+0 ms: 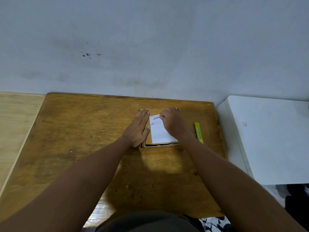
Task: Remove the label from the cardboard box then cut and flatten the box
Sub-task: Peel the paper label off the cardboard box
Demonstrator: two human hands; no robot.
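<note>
We press our flat left hand [139, 127] on the box [158, 144] at the table [75, 131] middle; our right hand [173, 122] pinches the label [159, 133] edge, so peeling only begins; the cutter [199, 132] waits untouched, cutting and flattening remain

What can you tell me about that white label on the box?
The label is a white paper rectangle stuck flat on top of the brown cardboard box, which lies on the wooden table. It is mostly blank, with small dark print and a grey smudge near its far end. The left hand lies flat on the box beside its left edge, and the right hand, fingers curled, picks at its far right corner. Part of its right side is hidden under that hand.
</note>
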